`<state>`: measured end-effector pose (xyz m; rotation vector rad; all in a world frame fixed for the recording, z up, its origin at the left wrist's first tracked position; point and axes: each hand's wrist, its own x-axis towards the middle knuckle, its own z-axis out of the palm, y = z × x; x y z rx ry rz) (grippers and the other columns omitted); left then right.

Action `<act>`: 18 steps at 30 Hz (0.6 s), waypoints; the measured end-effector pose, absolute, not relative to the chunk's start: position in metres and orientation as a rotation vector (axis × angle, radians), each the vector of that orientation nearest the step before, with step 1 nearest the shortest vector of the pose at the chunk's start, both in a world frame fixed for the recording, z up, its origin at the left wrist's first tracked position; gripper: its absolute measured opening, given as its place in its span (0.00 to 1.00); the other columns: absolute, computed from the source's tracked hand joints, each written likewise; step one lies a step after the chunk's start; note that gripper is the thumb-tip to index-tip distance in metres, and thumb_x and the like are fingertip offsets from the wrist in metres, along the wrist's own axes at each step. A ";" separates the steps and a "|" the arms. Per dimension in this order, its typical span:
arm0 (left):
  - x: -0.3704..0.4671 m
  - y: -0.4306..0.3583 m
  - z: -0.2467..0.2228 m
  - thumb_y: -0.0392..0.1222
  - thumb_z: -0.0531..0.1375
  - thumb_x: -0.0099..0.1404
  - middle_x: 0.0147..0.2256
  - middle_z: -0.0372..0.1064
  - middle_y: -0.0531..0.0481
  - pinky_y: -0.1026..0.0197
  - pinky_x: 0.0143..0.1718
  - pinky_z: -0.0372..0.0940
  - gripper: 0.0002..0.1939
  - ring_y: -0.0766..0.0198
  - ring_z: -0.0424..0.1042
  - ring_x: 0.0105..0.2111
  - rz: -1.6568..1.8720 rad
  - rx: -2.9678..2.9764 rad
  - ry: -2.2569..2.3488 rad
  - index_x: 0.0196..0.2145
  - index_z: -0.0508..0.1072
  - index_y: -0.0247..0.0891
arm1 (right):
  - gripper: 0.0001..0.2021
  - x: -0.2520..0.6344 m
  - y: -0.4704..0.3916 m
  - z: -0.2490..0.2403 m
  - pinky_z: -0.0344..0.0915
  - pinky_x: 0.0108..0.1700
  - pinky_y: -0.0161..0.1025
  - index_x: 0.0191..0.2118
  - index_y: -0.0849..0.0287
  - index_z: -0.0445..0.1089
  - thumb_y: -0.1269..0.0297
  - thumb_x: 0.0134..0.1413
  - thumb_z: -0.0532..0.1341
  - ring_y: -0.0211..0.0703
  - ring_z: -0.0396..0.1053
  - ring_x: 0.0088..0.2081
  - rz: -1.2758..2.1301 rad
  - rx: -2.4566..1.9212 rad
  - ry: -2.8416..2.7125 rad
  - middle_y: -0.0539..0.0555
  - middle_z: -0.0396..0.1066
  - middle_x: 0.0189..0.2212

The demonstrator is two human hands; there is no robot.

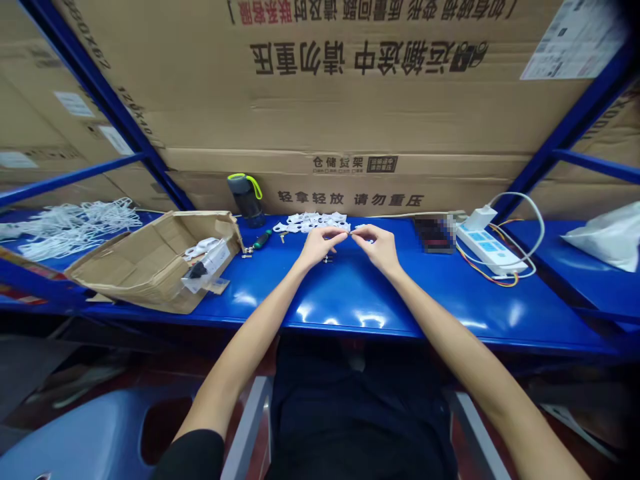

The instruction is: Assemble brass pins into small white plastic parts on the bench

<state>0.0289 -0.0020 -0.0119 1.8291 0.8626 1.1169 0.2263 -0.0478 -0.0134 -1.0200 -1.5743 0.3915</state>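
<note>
My left hand [320, 247] and my right hand [376, 248] meet fingertip to fingertip above the middle of the blue bench [350, 293]. Both are pinched closed around something tiny and dark, too small to name. Just behind them lies a pile of white plastic pieces [311, 221]. Under my left hand a few small metal parts [327, 259] rest on the bench. A screwdriver with a green and black handle [263, 239] lies left of my hands, with small brass-coloured parts [247, 251] beside it.
An open cardboard box [135, 267] holding white pieces stands at left, with a dark bottle [247, 203] behind it. White cords [85, 227] lie farther left. A power strip [490, 250] with cables and a dark flat object [431, 235] are at right. Blue posts [560, 140] frame a cardboard wall.
</note>
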 end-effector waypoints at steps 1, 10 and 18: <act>0.029 -0.002 -0.012 0.56 0.68 0.64 0.45 0.81 0.41 0.60 0.26 0.75 0.21 0.57 0.78 0.34 1.120 1.825 0.862 0.44 0.85 0.36 | 0.12 0.227 -0.048 -0.013 0.76 0.44 0.46 0.37 0.55 0.82 0.53 0.59 0.67 0.51 0.80 0.38 0.393 -1.023 -1.565 0.55 0.83 0.37; 0.029 -0.001 -0.013 0.55 0.68 0.64 0.43 0.81 0.41 0.63 0.26 0.75 0.21 0.53 0.79 0.42 1.142 1.798 0.833 0.45 0.84 0.35 | 0.14 0.231 -0.045 -0.011 0.75 0.49 0.48 0.43 0.54 0.83 0.52 0.60 0.66 0.54 0.81 0.45 0.442 -1.076 -1.577 0.56 0.84 0.43; 0.029 0.000 -0.014 0.56 0.68 0.64 0.41 0.82 0.41 0.63 0.26 0.74 0.23 0.54 0.79 0.40 1.133 1.759 0.838 0.46 0.84 0.35 | 0.12 0.231 -0.042 -0.017 0.76 0.47 0.48 0.40 0.55 0.82 0.53 0.56 0.69 0.53 0.81 0.40 0.610 -1.036 -1.514 0.54 0.83 0.38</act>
